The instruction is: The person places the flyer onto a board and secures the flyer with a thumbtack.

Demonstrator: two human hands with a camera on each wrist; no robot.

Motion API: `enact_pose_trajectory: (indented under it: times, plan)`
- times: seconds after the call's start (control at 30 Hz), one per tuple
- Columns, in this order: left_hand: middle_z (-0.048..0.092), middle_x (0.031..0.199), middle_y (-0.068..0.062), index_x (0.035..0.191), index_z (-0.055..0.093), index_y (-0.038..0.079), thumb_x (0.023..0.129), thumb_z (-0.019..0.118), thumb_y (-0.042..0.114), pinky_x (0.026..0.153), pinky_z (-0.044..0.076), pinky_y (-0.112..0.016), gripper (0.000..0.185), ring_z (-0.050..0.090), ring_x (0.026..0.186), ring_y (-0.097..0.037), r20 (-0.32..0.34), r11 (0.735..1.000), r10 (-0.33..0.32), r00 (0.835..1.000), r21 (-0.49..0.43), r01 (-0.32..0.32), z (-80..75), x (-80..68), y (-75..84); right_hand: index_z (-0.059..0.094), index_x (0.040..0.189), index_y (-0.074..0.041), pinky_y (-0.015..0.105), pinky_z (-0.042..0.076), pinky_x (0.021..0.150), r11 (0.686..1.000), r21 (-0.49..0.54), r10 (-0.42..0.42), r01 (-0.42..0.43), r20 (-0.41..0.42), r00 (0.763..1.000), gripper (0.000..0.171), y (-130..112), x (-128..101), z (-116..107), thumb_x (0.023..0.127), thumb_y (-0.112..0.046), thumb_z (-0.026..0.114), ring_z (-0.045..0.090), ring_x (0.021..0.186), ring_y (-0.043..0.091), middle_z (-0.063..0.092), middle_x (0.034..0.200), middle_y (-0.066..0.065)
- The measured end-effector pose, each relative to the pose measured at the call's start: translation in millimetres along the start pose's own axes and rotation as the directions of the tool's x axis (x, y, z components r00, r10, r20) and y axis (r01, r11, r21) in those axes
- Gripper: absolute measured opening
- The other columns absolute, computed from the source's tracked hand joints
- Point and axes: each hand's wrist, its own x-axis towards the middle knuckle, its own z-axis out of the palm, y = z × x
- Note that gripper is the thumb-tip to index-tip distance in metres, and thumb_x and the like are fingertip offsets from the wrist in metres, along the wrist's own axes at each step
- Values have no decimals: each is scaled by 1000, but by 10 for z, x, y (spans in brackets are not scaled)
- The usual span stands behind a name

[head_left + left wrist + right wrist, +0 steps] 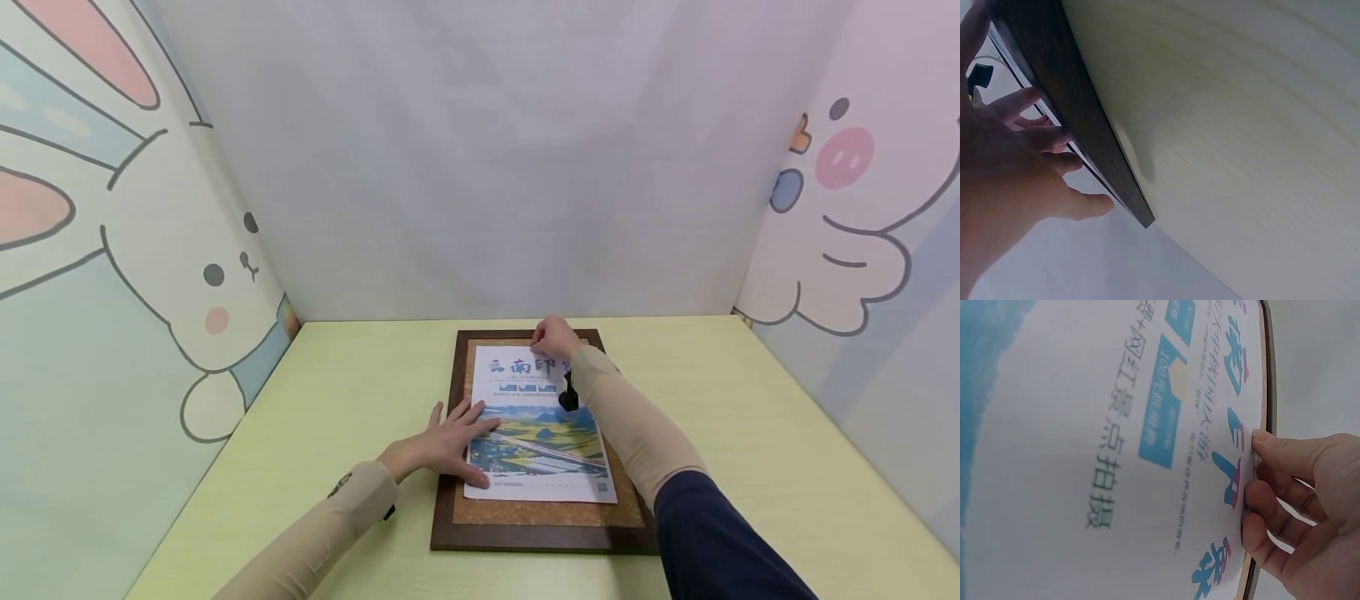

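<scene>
A printed poster (536, 433) with blue and pink lettering and a painted landscape lies on a cork board (551, 512) in a dark wooden frame (540, 540). My left hand (450, 446) rests on the poster's left edge with its fingers spread, also seen reaching over the frame in the left wrist view. At the poster's top edge, my right hand (557, 340) has its fingers curled. In the right wrist view, the thumb (1266, 437) and bent fingers (1260, 494) meet at that edge; I cannot tell whether something small sits between them.
The framed board lies on a pale yellow table (360, 392). A light grey curtain (480, 167) hangs behind it. Printed side panels show a rabbit (195, 275) on the left and a pink-cheeked animal (840, 242) on the right.
</scene>
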Motion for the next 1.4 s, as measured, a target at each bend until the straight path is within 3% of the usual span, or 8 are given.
enact_pose_trajectory:
  times: [0.33, 0.83, 1.03, 1.27, 1.4]
  plan:
    - [11, 163, -14, 152, 31, 22, 77, 74, 55, 112, -1, -70, 92, 1, 151, -38, 7, 1000, -1, 1000, -7, 1, -15, 1, 6, 70, 82, -10, 36, 48, 78, 999, 26, 19, -19, 3, 1000, 6, -18, 5, -8, 86, -14, 72, 61, 82, 24, 65, 92, 10]
    - [13, 163, -12, 151, 32, 23, 76, 74, 57, 113, 2, -69, 93, 3, 151, -36, -8, 1000, -13, 1000, 20, 14, 4, 24, -11, 70, 73, -8, 26, 46, 58, 999, 46, 0, -1, 30, 1000, 12, -45, 20, -44, 84, -12, 75, 63, 69, 21, 69, 83, 10]
    - [12, 163, -12, 151, 32, 23, 76, 74, 57, 113, 2, -69, 93, 3, 151, -35, -8, 1000, -11, 1000, 22, 11, -5, 35, -10, 70, 73, -6, 27, 49, 59, 997, 79, 11, -14, 44, 999, 13, -39, 45, -65, 84, -10, 74, 64, 67, 20, 69, 81, 10]
    - [11, 163, -12, 152, 31, 24, 76, 73, 58, 113, 2, -69, 94, 2, 151, -35, 3, 1000, -17, 1000, 21, 17, 1, 24, 13, 70, 73, -2, 28, 48, 51, 987, 144, 63, -72, 67, 996, 12, -2, 87, -26, 84, -7, 74, 62, 60, 21, 69, 75, 13]
    - [12, 163, -12, 151, 32, 24, 75, 74, 58, 113, 2, -68, 93, 3, 151, -35, -3, 1000, -22, 1000, 16, 22, 9, 13, 9, 70, 75, -4, 28, 49, 55, 991, 124, 46, -54, 67, 997, 11, 1, 86, -14, 84, -9, 74, 63, 64, 21, 70, 79, 12]
